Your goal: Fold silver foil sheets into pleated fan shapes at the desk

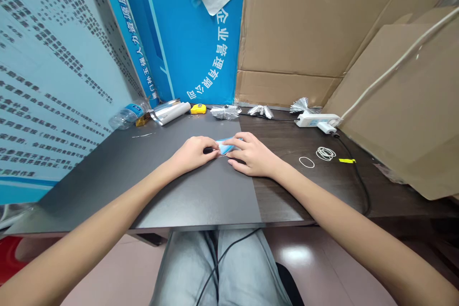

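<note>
A small folded light-blue piece [224, 146], perhaps paper or plastic, lies between my hands on the grey tabletop [201, 193]. The fingertips of my left hand [193, 154] pinch its left end. A small black object [207, 150] shows just under those fingers. The fingers of my right hand [251, 155] press over its right end and hide part of it. Its exact shape cannot be made out.
Along the back stand a plastic bottle [128, 115], a foil roll [171, 112], a yellow tape measure [198, 109], and silver wire bundles [225, 112]. A white power strip [315, 120] sits right, near rubber bands [325, 153]. Cardboard sheets [308, 24] and printed boards wall the desk.
</note>
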Available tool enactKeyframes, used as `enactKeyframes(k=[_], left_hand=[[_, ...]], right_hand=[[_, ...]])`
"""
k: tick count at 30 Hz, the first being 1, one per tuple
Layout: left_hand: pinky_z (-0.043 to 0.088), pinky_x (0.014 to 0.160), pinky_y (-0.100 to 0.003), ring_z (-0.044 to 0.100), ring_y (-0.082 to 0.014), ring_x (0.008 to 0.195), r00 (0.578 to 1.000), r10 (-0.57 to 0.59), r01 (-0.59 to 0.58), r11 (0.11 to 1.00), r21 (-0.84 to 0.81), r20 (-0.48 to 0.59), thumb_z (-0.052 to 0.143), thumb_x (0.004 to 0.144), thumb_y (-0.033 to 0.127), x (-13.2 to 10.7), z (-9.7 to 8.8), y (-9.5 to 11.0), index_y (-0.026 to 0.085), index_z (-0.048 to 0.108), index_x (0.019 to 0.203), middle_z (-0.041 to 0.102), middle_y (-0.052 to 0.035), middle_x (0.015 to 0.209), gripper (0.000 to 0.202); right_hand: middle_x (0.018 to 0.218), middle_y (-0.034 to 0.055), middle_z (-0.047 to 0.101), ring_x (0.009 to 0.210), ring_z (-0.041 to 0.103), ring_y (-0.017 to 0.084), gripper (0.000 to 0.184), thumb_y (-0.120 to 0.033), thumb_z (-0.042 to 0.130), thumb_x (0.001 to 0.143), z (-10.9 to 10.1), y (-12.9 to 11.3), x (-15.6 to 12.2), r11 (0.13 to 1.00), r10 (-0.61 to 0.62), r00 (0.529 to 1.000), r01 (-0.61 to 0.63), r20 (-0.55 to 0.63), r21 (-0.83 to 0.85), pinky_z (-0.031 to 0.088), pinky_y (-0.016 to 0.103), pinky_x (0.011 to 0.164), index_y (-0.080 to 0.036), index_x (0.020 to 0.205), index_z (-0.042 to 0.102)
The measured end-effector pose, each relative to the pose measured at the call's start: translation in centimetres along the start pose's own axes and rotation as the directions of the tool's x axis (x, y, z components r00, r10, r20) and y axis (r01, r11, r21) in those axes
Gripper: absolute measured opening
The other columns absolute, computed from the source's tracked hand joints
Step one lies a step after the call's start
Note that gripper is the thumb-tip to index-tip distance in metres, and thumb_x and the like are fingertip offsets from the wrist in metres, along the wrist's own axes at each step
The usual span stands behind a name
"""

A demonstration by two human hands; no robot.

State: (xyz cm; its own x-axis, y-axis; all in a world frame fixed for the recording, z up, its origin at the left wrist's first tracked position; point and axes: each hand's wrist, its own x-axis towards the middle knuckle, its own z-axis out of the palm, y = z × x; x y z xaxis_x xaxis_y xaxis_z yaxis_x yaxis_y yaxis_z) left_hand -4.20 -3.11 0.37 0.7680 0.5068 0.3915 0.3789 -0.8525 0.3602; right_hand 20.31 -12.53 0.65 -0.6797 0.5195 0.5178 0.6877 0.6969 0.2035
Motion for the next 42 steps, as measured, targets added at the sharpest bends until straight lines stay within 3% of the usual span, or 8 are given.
enactKeyframes(k=[17,28,32,36,42], left_hand=[[0.054,0.098,-0.033,0.075,-0.0234,0.104,1.0,-0.018,0.018,1.0,-0.017,0.004,0.062,0.096,0.039,0.0,-0.1,0.0,0.024,0.081,0.102,0.081,-0.003,0.111,0.025],[0.054,0.098,-0.035,0.074,-0.0245,0.103,0.999,-0.032,0.03,0.998,0.058,0.038,0.062,0.097,0.039,-0.1,-0.1,0.1,0.023,0.079,0.105,0.08,-0.0054,0.111,0.025],[0.053,0.092,-0.034,0.073,-0.0243,0.102,0.994,0.044,-0.064,0.98,0.191,0.105,0.053,0.104,0.035,-0.1,-0.4,0.9,0.023,0.077,0.112,0.078,-0.0077,0.111,0.028],[0.051,0.088,-0.036,0.071,-0.0259,0.105,0.973,0.122,-0.189,0.908,0.374,0.198,0.042,0.109,0.027,-0.3,-0.3,1.7,0.026,0.072,0.127,0.074,-0.01,0.119,0.035],[0.047,0.085,-0.035,0.07,-0.025,0.105,0.956,0.162,-0.267,0.827,0.495,0.245,0.044,0.107,0.016,-0.5,-0.2,2.2,0.033,0.062,0.139,0.07,-0.009,0.124,0.041]], right_hand=[[0.136,0.0081,0.069,0.123,0.053,0.032,0.024,-0.028,0.059,0.102,0.1,0.1,-0.1,1.0,0.004,1.0,-0.004,0.006,0.006,0.046,0.051,0.108,-0.019,0.101,0.081],[0.104,0.0089,0.076,0.101,0.065,0.025,0.018,-0.024,0.058,0.101,-1.1,0.3,0.0,0.994,0.085,0.989,-0.092,0.118,0.053,0.042,0.046,0.102,-0.018,0.111,0.072],[0.107,0.0077,0.078,0.102,0.067,0.023,0.023,-0.025,0.054,0.104,-1.0,0.5,-0.3,0.996,0.063,0.989,-0.069,0.131,0.048,0.039,0.045,0.102,-0.021,0.118,0.072],[0.11,0.0078,0.079,0.104,0.069,0.023,0.023,-0.025,0.053,0.105,-0.6,0.6,-0.5,0.996,0.049,0.991,-0.058,0.128,0.071,0.04,0.045,0.102,-0.02,0.116,0.073],[0.116,0.0085,0.078,0.108,0.07,0.023,0.022,-0.025,0.058,0.103,-0.7,1.2,-1.8,0.981,0.14,0.987,-0.149,0.084,0.121,0.046,0.044,0.102,-0.02,0.115,0.075]])
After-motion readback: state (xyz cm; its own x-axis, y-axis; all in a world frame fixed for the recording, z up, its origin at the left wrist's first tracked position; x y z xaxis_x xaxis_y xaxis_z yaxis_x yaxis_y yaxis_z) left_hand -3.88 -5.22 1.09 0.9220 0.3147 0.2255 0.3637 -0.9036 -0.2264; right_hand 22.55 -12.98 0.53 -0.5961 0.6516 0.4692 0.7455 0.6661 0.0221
